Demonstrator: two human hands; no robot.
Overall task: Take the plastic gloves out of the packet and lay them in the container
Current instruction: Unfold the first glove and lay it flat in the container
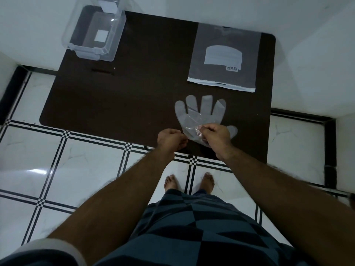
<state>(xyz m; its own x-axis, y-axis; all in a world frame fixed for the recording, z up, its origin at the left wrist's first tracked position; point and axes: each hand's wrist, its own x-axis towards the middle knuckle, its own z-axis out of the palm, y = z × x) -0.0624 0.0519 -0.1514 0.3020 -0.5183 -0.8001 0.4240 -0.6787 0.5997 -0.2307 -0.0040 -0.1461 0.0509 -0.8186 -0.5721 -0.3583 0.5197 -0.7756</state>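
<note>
A clear plastic glove (pixel 199 114) is spread over the near right part of the dark table (pixel 134 96), fingers pointing away from me. My right hand (pixel 215 136) pinches its cuff end. My left hand (pixel 170 138) is closed at the cuff's left edge and seems to grip the thin film. The grey packet (pixel 224 58) lies flat at the far right, its white opening edge facing me. The clear container (pixel 96 33) stands open at the far left corner, nothing visible inside.
The table stands in a corner between white walls (pixel 307 45). Below it is a white tiled floor (pixel 76 166) with black lines. My bare feet (pixel 189 182) stand close to the table's near edge.
</note>
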